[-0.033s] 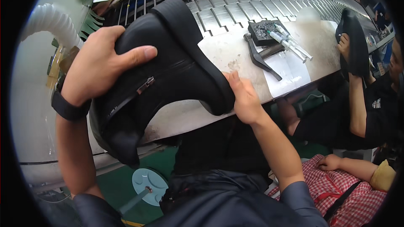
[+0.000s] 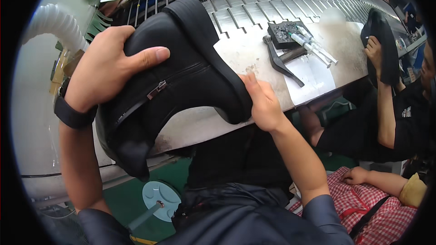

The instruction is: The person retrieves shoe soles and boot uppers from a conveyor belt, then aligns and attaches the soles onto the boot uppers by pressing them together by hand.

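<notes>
A black ankle boot is held on its side above the bench, sole edge to the right and shaft toward the lower left. A zipper with a metal pull runs along the side facing me. My left hand grips the boot's back and side from the left, thumb laid across the upper; its other fingers are mostly hidden behind the boot. At the sole's lower right end, my right hand holds the boot's toe, its fingertips partly hidden behind the sole.
On the pale bench lie a hammer, several syringes, a dark block and white paper. Metal rollers run behind. A co-worker's hand holds a dark boot at right. A round stool stands below.
The boot and both my hands have shifted very slightly to the left. My grip looks the same.
</notes>
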A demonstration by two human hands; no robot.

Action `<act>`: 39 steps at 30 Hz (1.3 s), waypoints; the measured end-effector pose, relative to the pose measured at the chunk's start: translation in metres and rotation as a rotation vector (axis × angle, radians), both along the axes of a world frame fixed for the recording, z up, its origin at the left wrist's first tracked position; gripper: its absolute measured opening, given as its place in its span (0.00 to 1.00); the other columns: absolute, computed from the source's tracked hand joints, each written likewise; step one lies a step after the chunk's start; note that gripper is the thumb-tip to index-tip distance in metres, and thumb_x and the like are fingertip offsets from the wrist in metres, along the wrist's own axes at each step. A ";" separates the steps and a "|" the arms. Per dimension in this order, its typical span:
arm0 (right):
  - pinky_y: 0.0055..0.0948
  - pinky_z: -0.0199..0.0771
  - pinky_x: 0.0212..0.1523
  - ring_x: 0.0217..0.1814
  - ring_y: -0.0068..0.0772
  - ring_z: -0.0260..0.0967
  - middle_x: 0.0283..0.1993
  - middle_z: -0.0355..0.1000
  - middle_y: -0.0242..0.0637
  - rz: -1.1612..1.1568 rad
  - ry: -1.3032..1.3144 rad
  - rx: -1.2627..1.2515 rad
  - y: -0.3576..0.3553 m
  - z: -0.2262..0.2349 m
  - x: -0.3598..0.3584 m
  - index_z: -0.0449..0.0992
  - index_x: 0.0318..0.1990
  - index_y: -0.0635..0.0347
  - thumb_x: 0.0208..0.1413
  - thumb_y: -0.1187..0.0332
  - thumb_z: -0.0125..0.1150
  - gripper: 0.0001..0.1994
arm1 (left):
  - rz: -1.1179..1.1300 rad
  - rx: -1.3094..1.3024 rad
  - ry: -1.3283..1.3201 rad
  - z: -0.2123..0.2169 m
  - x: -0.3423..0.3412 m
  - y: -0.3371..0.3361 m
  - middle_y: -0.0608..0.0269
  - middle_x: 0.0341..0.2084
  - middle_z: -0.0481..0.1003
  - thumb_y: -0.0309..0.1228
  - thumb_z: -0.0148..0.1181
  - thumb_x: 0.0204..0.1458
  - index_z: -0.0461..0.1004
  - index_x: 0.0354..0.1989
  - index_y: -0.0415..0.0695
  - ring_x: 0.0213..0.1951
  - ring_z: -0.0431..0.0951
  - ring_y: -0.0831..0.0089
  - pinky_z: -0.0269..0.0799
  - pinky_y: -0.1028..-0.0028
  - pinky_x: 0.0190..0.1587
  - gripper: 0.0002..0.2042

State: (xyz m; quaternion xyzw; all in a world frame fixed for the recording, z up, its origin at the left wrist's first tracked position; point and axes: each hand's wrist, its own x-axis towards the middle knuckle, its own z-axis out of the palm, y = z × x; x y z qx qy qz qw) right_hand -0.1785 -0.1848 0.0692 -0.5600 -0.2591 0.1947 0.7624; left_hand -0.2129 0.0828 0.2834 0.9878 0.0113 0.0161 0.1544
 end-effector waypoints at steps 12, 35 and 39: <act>0.25 0.72 0.61 0.57 0.27 0.75 0.54 0.80 0.43 -0.017 -0.061 0.284 0.075 0.074 0.090 0.75 0.64 0.76 0.71 0.41 0.61 0.37 | -0.009 0.202 0.037 0.009 0.006 -0.019 0.58 0.25 0.77 0.49 0.75 0.56 0.77 0.40 0.30 0.28 0.77 0.74 0.75 0.70 0.34 0.27; 0.33 0.73 0.65 0.61 0.35 0.77 0.58 0.81 0.49 -0.275 -0.159 -0.042 0.030 0.041 0.030 0.79 0.62 0.74 0.80 0.53 0.48 0.27 | -0.060 -0.096 0.034 -0.015 0.004 0.005 0.62 0.29 0.79 0.49 0.73 0.59 0.76 0.45 0.33 0.31 0.79 0.79 0.76 0.75 0.36 0.26; 0.34 0.75 0.65 0.60 0.35 0.79 0.56 0.83 0.48 -0.275 -0.151 -0.052 0.018 0.020 0.007 0.78 0.63 0.73 0.81 0.53 0.47 0.27 | -0.072 -0.141 0.032 -0.016 0.009 0.007 0.63 0.29 0.78 0.48 0.73 0.60 0.77 0.45 0.32 0.32 0.78 0.80 0.76 0.76 0.37 0.26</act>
